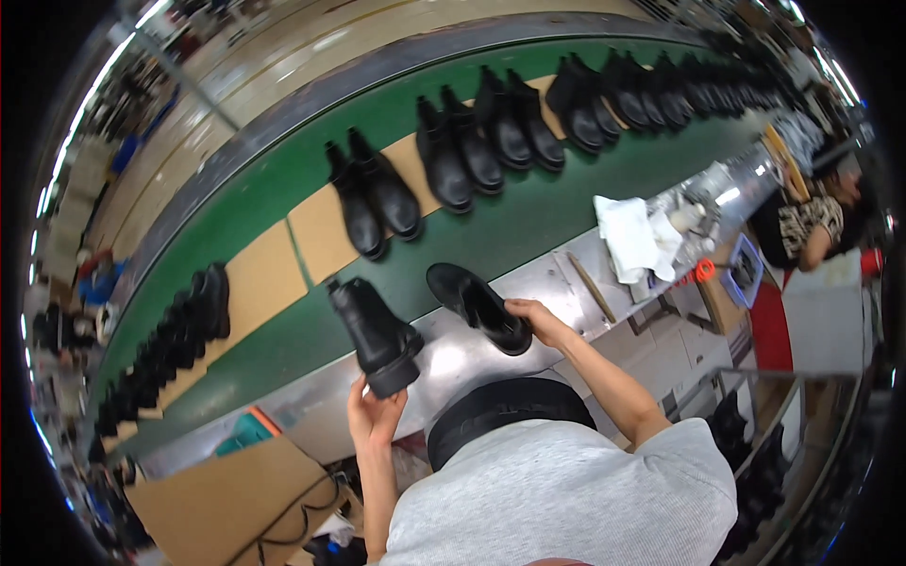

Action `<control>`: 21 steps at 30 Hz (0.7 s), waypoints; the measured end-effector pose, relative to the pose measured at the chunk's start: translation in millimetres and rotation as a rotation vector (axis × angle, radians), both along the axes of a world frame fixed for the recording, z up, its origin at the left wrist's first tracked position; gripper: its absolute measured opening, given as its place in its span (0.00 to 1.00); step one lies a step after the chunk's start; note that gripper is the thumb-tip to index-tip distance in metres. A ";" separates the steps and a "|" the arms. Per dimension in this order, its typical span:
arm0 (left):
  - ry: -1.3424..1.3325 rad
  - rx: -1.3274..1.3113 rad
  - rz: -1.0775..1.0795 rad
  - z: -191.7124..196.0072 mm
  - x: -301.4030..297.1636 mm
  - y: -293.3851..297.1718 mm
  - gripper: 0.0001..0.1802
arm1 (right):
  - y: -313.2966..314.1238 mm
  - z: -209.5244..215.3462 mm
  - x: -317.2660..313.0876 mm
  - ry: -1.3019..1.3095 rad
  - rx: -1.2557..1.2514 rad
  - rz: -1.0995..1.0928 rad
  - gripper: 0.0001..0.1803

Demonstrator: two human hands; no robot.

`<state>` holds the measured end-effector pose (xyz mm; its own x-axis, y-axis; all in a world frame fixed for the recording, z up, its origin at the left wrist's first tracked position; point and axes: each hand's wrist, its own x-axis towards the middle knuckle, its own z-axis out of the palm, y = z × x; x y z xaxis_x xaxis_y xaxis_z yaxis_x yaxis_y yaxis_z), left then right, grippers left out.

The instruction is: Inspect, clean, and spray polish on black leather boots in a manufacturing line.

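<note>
Two black ankle boots are in my hands over the near metal edge of the bench. My left hand (376, 413) is closed on the thick heel end of the left boot (370, 330), which is tilted upward and away from me. My right hand (540, 323) grips the right boot (472, 304) by the side near its dark opening, which faces me. That boot's toe points to the far left. The two boots are apart. Some of my fingers are hidden behind them.
Several pairs of black boots (375, 191) stand on cardboard sheets (253, 283) along the green belt (283, 168). More boots (184, 325) line up at left. White cloths (634, 238) and a wooden stick (592, 288) lie on the metal ledge. Another person (802, 222) sits at right.
</note>
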<state>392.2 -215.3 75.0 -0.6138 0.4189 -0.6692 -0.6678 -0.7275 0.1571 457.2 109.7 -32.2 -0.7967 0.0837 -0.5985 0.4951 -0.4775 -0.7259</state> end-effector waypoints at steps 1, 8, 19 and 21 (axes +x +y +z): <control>0.007 0.035 -0.009 -1.2 2.0 -3.1 0.18 | 9.0 0.9 10.2 0.000 0.007 -0.038 0.20; 0.557 -0.578 -0.240 37.5 -0.6 6.7 0.35 | 155.9 16.3 68.4 -0.340 1.567 -0.459 0.27; 0.525 -0.885 -0.208 51.5 -4.6 67.8 0.40 | 291.8 -15.8 53.1 -0.800 1.558 -0.215 0.22; 0.524 -0.838 -0.266 46.7 -0.5 79.3 0.38 | 305.6 -18.7 55.1 -0.644 1.426 -0.247 0.18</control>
